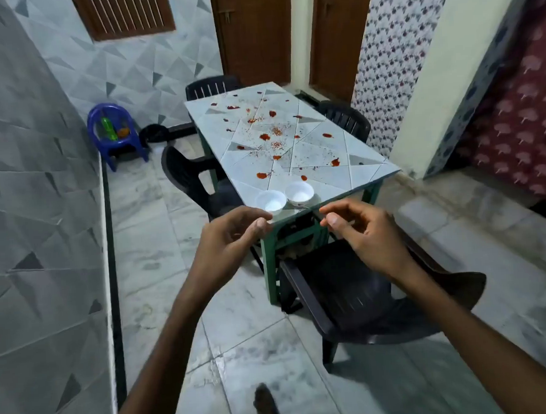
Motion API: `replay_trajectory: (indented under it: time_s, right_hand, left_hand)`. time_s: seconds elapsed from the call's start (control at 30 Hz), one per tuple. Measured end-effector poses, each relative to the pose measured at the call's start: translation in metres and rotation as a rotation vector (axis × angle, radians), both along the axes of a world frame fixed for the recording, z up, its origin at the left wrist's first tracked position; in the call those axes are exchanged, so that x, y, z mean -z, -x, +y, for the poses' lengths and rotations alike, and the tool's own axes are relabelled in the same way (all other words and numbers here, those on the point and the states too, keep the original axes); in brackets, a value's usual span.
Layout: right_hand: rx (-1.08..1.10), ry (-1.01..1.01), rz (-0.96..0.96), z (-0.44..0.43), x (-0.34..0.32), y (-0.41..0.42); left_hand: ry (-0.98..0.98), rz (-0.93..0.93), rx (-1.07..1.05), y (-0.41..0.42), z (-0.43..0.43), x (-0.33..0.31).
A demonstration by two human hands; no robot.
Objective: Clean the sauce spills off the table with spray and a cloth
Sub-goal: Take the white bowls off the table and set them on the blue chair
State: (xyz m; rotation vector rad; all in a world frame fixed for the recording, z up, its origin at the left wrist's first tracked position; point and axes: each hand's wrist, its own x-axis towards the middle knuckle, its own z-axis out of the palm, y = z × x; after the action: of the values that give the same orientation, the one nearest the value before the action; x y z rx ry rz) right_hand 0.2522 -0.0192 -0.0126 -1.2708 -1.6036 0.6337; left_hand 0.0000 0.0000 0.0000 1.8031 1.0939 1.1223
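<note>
We stand a little back from the desk (368,165), both arms stretched toward its near end, and neither hand holds anything: our left hand (232,238) is loosely curled with the thumb against the fingertips, our right hand (359,227) the same, both empty in the air above a dark plastic chair (360,294). The sauce spills (265,137) are red blobs and speckles scattered over most of the tiled top, thickest along the middle, with one larger blot (335,162) toward the right edge. Two small white bowls (299,193) sit side by side at the near edge, just beyond our fingertips; they look light and would slide easily on the smooth tiles, so we would lift each by its rim rather than push it. What seems to be the spray is a green bottle (108,129) lying on a small blue chair (113,133) against the left wall, well apart from the desk, beside an orange thing (122,132) that may be the cloth, though it is too small to tell. We judge the bottle light and a bit slippery, best taken around its body. No cleaning has begun; the sauce may be thick and smear under a wipe.
</note>
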Motion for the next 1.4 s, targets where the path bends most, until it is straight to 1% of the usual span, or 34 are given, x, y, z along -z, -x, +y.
replay_trajectory:
  time_s: [0.1, 0.23, 0.43, 0.57, 0.77, 0.9, 1.03, 1.13, 1.23, 1.33, 1.4]
  right_hand:
    - [0.045, 0.081, 0.05, 0.042, 0.023, 0.002]
    - [0.131, 0.168, 0.077, 0.097, 0.051, 0.011]
    - [0.249, 0.37, 0.152, 0.172, 0.103, 0.024]
    - [0.332, 0.493, 0.207, 0.216, 0.135, 0.026]
    - [0.546, 0.705, 0.264, 0.294, 0.184, 0.011]
    - [0.642, 0.812, 0.268, 0.342, 0.203, -0.004]
    - [0.667, 0.891, 0.247, 0.377, 0.218, -0.014]
    - [0.695, 0.913, 0.189, 0.387, 0.225, -0.02]
    - [0.746, 0.871, 0.177, 0.396, 0.221, -0.029]
    - [0.708, 0.788, 0.259, 0.398, 0.207, -0.031]
    - [0.584, 0.772, 0.348, 0.395, 0.196, -0.024]
  left_hand:
    - [0.098, -0.054, -0.048, 0.006, 0.047, 0.021]
    - [0.207, -0.074, -0.073, 0.012, 0.111, 0.053]
    - [0.379, -0.004, -0.082, 0.018, 0.199, 0.121]
    - [0.451, 0.053, -0.101, 0.01, 0.239, 0.157]
    - [0.558, 0.095, -0.208, -0.008, 0.302, 0.192]
    - [0.639, 0.181, -0.279, -0.012, 0.342, 0.215]
    - [0.776, 0.104, -0.317, -0.021, 0.366, 0.222]
    - [0.802, 0.106, -0.31, -0.024, 0.373, 0.229]
    - [0.801, 0.106, -0.309, -0.029, 0.379, 0.235]
    - [0.797, 0.093, -0.322, -0.031, 0.383, 0.24]
    - [0.808, 0.073, -0.323, -0.03, 0.385, 0.242]
